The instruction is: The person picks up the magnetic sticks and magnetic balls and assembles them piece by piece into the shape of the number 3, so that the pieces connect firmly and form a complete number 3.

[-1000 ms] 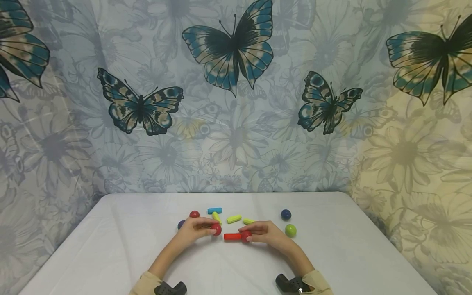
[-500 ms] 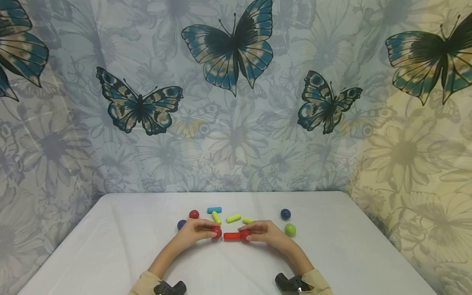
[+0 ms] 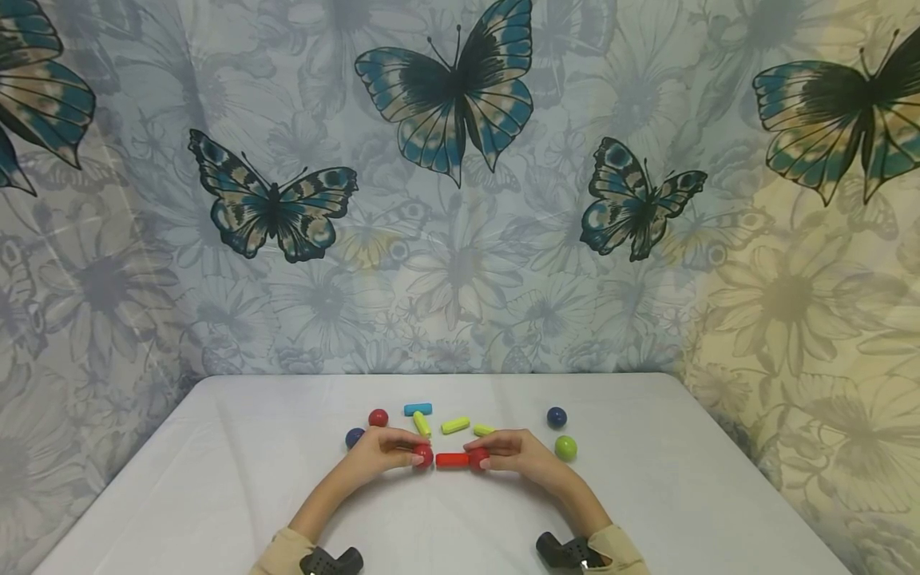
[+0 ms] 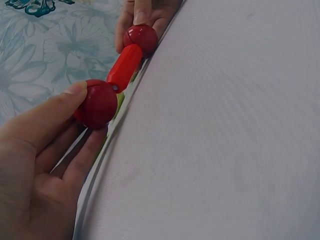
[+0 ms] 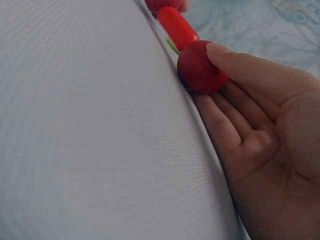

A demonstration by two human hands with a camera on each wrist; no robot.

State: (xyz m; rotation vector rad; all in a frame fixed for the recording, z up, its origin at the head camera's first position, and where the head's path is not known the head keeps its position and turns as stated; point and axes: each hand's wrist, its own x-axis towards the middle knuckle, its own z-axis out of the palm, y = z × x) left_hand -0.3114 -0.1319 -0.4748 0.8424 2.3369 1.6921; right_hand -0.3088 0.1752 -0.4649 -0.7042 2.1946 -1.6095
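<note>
My left hand (image 3: pixel 381 449) pinches a red ball (image 4: pixel 97 106) between thumb and fingertips. Opposite it, my right hand (image 3: pixel 523 458) pinches another red ball (image 5: pixel 201 67). A bright red rod (image 3: pixel 452 460) juts from the right-hand ball toward the left one, and its near end with a small grey spot shows in the left wrist view. In the head view a narrow gap parts that end from the left-hand ball; rod and balls lie about in line. Whether the left ball touches the rod cannot be told from the wrist views.
Behind the hands lie a blue rod (image 3: pixel 418 409) and yellow-green rods (image 3: pixel 456 426). A red ball (image 3: pixel 378 418) and a dark blue ball (image 3: pixel 354 437) sit at left, with another dark blue ball (image 3: pixel 557 418) and a green ball (image 3: pixel 565 448) at right on the white table (image 3: pixel 460 527).
The red ball in my left hand has come down slightly and nearer the rod's left end, now level with it. My right hand holds its ball and the rod nearly still.
</note>
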